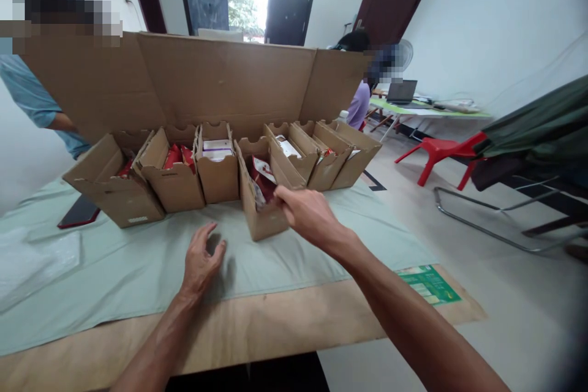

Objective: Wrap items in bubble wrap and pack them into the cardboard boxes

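Note:
My right hand is closed at the front rim of an open cardboard box, its fingertips partly hidden. That box stands forward of the others and holds a dark red and white packet. My left hand is over the pale green cloth, to the left of this box, fingers apart and holding nothing. Behind are more cardboard boxes in a row: one with red packets, one with white and purple boxes, and one with a white item.
A tall cardboard panel stands behind the row. At the left lie a dark flat device and clear plastic wrap. A person in a blue shirt is at left, another in purple behind. A red stool stands at right.

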Demonstrator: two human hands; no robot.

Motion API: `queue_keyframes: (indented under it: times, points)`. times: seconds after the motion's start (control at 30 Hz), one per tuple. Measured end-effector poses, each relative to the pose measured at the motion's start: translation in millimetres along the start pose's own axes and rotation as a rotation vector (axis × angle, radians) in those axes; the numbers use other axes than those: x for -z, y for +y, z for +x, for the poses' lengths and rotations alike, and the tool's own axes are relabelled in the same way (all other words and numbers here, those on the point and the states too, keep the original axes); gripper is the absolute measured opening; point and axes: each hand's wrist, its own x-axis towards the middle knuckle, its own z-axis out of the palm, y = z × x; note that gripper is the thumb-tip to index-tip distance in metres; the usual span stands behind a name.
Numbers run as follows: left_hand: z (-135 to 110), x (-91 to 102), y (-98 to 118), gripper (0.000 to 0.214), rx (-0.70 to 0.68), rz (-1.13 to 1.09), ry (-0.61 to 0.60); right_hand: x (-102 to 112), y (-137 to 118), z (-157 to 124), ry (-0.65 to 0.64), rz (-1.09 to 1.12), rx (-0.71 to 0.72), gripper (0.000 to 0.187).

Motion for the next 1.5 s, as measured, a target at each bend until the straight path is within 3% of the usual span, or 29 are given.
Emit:
queue_keyframes:
  times: [0.13, 0.23, 0.3, 0.43, 0.57, 0.7, 0.83, 0.93, 1.1, 1.23, 1.37, 1.43, 1.5]
  points:
    - [-2, 5.6, 6, 0.052, 0.068, -0.025, -0.013, 9, 45, -92, 0.048, 0.251, 0.081, 0.021]
    - [-4, 11.3, 13, 0.049, 0.09, -0.053, -0.046, 6, 84, -144, 0.196, 0.375, -0.041, 0.025]
    - [-8, 15.9, 19, 0.047, 0.097, -0.075, -0.077, -4, 103, -169, 0.24, 0.41, -0.157, 0.043]
    - [-17, 19.4, 38, 0.057, 0.096, -0.158, -0.183, -42, 109, -192, 0.08, 0.492, -0.201, 0.068]
    - [-15, 2.7, 58, 0.083, 0.116, -0.285, -0.271, -80, 88, -180, 0.057, 0.603, -0.188, 0.08]
    - [-16, -18.2, 70, 0.087, 0.122, -0.42, -0.378, -99, 81, -157, 0.148, 0.623, -0.24, 0.06]
    - [-43, -18.8, 70, 0.084, 0.162, -0.382, -0.276, -97, 96, -121, 0.101, 0.722, -0.163, 0.034]
    - [-52, -10.6, 66, 0.085, 0.21, -0.325, -0.194, -96, 102, -79, 0.038, 0.818, -0.087, 0.032]
    - [-17, -6.1, 55, 0.089, 0.174, -0.253, -0.156, -108, 95, -13, 0.061, 0.86, -0.095, 0.034]
    - [4, -6.3, 46, 0.091, 0.13, -0.218, -0.182, -120, 87, -2, 0.124, 0.841, -0.145, 0.031]
    - [-6, 12.5, 38, 0.078, 0.117, -0.106, -0.239, -139, 84, -21, 0.031, 0.772, -0.23, 0.04]
    - [-15, 33.4, 28, 0.065, 0.103, 0.009, -0.236, -153, 85, -30, 0.057, 0.682, -0.291, 0.05]
    - [-21, 64.0, 13, 0.05, 0.094, 0.174, -0.151, -165, 87, -34, 0.121, 0.618, -0.319, 0.055]
